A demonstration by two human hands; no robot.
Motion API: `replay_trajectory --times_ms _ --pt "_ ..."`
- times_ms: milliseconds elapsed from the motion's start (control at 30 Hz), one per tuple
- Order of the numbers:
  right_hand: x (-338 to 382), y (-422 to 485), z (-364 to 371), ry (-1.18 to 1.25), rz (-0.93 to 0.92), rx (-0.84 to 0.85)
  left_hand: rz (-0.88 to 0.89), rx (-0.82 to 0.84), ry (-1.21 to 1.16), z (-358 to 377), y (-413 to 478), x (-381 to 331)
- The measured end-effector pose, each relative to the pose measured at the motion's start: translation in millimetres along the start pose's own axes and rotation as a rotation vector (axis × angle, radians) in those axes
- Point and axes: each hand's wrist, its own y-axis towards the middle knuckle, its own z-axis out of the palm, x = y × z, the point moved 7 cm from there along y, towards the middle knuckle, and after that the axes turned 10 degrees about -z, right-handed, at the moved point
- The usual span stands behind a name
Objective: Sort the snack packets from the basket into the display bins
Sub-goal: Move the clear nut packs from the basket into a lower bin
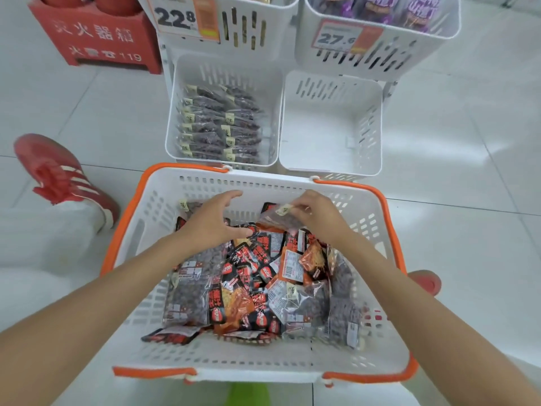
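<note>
A pale tiled floor [468, 200] fills the view, and on it, nearest the camera, stands a white slotted shopping basket [234, 356] with an orange rim and folded-down orange handles. Just beyond its far wall sit two white display bins side by side: the lower left bin [228, 71] holds two neat rows of clear packets of dark brown snacks [219, 127], and the lower right bin [330, 127] shows its bare white bottom. Above and behind them are two more, the upper left bin [278, 30] and the upper right bin [395, 54], the latter with purple packets [377, 7]. A red fire-extinguisher box [96, 39] stands at top left. Inside the basket lies a loose heap of snack packets [248, 282], black-and-orange ones mixed with clear ones of dark brown pieces. A red striped shoe [55, 171] is left of the basket. The left hand [215, 221] hovers over the heap, fingers spread and lightly curved, holding nothing. The right hand [319, 218] pinches the top corner of a clear dark-snack packet [276, 219] near the basket's far wall, its lower end in among the heap. Orange price tags read 22.8 [181, 17] and 27.6 [342, 38]
</note>
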Motion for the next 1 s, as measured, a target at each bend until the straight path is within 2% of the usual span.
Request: replay_trajectory --times_ms 67,133,200,267,333,500,567,667,733,800,867,1000 --pt "35 12 4 0.136 -0.067 0.003 -0.007 0.091 -0.089 9 0 -5" --pt "57 21 13 0.196 -0.107 0.01 -0.019 0.085 -0.179 3 2 7" --pt "63 30 25 0.209 -0.095 -0.016 -0.075 0.01 -0.223 -19 -4 25" --pt "55 37 44 0.303 0.002 -0.018 -0.096 -0.055 -0.207 -47 -15 40" --pt "47 42 69 0.349 0.086 0.056 -0.113 -0.142 -0.231 -76 -27 52" --pt "49 57 131 0.322 0.131 0.26 -0.178 -0.321 -0.458 -135 -55 90" --pt "55 65 147 0.363 0.152 0.238 -0.192 -0.336 -0.509 -145 -64 99" --pt "57 75 155 0.385 0.216 0.065 -0.202 -0.331 -0.54 -152 -68 106" --pt "61 80 160 0.259 0.133 0.059 -0.187 -0.328 -0.538 -153 -68 104" --pt "70 77 169 0.157 -0.032 0.149 -0.177 -0.325 -0.543 -150 -64 105" --pt "71 69 163 0.24 -0.078 0.16 -0.169 -0.341 -0.515 -147 -62 103" --pt "77 63 108 0.444 -0.041 0.143 -0.128 -0.381 -0.501 -146 -62 90"
